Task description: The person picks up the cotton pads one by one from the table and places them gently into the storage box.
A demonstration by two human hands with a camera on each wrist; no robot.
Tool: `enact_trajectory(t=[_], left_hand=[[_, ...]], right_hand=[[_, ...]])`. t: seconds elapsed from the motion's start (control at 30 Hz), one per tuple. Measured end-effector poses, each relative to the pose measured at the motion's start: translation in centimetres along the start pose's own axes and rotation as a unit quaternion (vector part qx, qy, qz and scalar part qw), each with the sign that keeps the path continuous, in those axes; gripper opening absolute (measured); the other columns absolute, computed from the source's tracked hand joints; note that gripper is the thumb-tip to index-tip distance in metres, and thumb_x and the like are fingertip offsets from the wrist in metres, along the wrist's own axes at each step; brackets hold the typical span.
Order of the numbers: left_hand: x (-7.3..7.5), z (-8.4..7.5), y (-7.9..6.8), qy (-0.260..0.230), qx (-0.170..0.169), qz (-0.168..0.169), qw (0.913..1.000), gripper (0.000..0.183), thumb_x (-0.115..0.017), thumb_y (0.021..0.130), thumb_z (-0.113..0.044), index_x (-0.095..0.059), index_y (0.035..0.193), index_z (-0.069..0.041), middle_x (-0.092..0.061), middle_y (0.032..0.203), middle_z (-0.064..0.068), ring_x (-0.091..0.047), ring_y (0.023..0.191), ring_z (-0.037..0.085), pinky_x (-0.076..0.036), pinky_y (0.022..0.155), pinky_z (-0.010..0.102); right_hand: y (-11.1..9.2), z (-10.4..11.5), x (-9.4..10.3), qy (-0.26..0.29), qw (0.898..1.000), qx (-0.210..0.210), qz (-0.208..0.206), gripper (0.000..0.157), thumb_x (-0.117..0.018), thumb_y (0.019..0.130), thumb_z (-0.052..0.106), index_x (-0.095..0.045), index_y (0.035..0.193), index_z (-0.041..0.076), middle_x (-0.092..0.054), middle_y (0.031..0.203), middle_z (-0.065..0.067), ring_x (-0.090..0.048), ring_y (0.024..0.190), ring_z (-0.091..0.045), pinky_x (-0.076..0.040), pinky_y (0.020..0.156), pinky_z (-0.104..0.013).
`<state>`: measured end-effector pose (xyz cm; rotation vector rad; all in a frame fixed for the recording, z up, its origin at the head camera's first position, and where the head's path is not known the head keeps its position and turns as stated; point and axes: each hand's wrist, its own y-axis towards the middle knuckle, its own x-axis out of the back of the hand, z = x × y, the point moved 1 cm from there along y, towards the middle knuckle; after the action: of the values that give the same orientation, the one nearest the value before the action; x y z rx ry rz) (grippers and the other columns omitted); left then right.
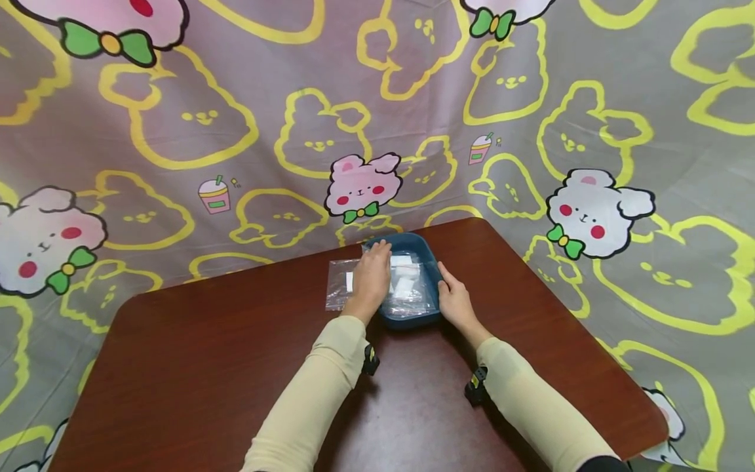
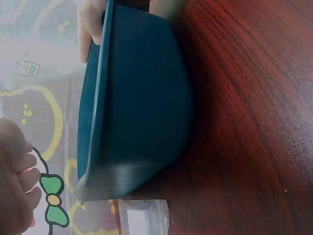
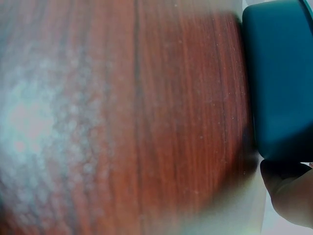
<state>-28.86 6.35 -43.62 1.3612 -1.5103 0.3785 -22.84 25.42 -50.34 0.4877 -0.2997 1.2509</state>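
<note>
A dark blue plastic basin stands on the table, with clear plastic bags and white pieces inside it. My left hand is over the basin's left side, its fingers pointing away; in the left wrist view its fingertips appear loosely bent, apart from the rim, with nothing seen in them. My right hand holds the basin's right side, thumb against the outer wall and fingers at the rim. Left of the basin lies another clear bag with a white piece, partly hidden by my left hand.
The brown wooden table extends to both sides and towards me. Its far and right edges meet a hanging cloth printed with cartoon animals. Each wrist carries a small black device.
</note>
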Motion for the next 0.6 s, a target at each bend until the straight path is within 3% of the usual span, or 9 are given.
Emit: enact_trajectory(t=[0.4,0.6], left_hand=[[0.4,2.9,-0.5,0.006,0.023,-0.004,0.9997,0.033,-0.049,0.107,-0.014,-0.062,0.135,-0.002,-0.056,0.144,0.012,-0.049,0.136,0.03,-0.035,0.115,0.043],[0.6,4.6,-1.3,-0.006,0.071,0.026,0.9971,0.042,-0.046,0.108,-0.021,-0.052,0.145,-0.001,-0.046,0.152,0.014,-0.04,0.142,0.031,-0.031,0.118,0.045]], right_hand=[[0.1,0.2,0.1,0.007,1.0,0.009,-0.003,0.049,-0.045,0.104,0.004,-0.042,0.153,0.008,-0.043,0.153,-0.016,-0.042,0.139,-0.032,-0.034,0.115,-0.049],[0.2,0.1,0.1,0.003,1.0,0.005,-0.003,0.049,-0.045,0.104,0.004,-0.043,0.153,0.008,-0.044,0.152,-0.017,-0.042,0.139,-0.033,-0.034,0.115,-0.05]])
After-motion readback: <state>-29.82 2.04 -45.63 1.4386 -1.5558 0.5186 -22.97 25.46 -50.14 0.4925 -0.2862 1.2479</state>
